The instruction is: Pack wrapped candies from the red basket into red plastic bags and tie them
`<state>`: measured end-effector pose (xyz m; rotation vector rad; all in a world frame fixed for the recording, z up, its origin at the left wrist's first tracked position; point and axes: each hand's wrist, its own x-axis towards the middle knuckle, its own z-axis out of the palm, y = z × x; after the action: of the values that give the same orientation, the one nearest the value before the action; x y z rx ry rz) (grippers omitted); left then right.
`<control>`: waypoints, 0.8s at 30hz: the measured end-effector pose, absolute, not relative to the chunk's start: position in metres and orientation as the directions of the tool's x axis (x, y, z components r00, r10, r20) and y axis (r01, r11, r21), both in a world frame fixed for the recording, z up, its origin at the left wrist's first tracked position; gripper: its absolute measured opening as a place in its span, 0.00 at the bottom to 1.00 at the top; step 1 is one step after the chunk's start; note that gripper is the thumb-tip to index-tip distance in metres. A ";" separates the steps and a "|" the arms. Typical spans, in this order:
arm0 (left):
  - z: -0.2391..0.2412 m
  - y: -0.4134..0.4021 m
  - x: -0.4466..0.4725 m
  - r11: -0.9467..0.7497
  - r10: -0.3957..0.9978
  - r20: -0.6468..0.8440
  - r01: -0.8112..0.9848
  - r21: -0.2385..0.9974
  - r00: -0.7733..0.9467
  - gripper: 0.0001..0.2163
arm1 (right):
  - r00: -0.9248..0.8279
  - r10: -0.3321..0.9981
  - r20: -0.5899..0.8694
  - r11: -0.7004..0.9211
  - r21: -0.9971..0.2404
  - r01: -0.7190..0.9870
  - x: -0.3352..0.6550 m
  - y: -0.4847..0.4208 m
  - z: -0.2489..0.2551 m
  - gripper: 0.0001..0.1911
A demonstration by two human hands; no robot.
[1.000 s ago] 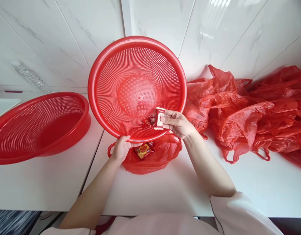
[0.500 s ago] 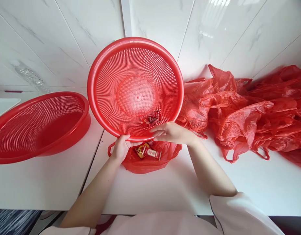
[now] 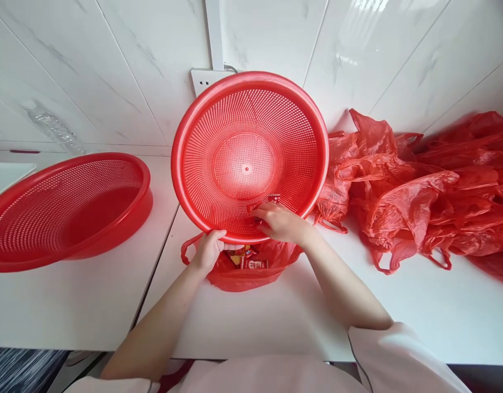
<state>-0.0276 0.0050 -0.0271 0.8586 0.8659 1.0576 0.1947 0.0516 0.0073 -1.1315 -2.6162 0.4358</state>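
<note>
A round red plastic basket [image 3: 245, 117] with perforated sides is tilted toward me, its low rim over an open red plastic bag [image 3: 240, 281]. My left hand [image 3: 209, 252] is closed on that rim, thumb on top and fingers underneath. Reaching over the lower rim, my right hand [image 3: 285, 222] has its fingers curled around small dark-red snack packets inside the basket, which they partly hide. One red snack packet [image 3: 274, 198] shows just behind the knuckles. Several wrapped snacks [image 3: 255, 263] lie in the bag below, some with yellow and white print.
A second red basket [image 3: 131, 224] stands on the white table [image 3: 88, 305] at left. Piled red plastic bags [image 3: 402, 202] lie along the wall at right. Behind the held basket is a wall socket [image 3: 200, 81]; a clear plastic bottle [image 3: 55, 130] is at back left.
The basket has shifted right and slightly down, uncovering the wall socket. My right hand has moved from the rim into the basket and closed around the packets there. My left hand keeps the rim.
</note>
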 end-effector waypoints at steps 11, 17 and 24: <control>-0.023 0.006 -0.029 0.242 0.957 -0.162 -0.355 0.903 0.241 0.15 | -0.570 0.811 0.129 0.448 -0.765 0.463 0.195 0.057 0.005 0.16; -0.020 0.007 -0.031 0.217 0.967 -0.145 -0.382 0.898 0.208 0.16 | -0.503 0.864 0.013 -0.132 -0.959 -0.251 0.199 0.062 0.012 0.17; -0.021 0.008 -0.031 0.215 0.970 -0.152 -0.388 0.896 0.187 0.15 | -0.455 0.890 -0.022 -0.154 -0.954 -0.256 0.204 0.060 0.018 0.17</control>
<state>-0.0313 0.0080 -0.0209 0.8385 0.8797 1.1327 0.2041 0.0597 0.0178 -0.7958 -1.2583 1.7351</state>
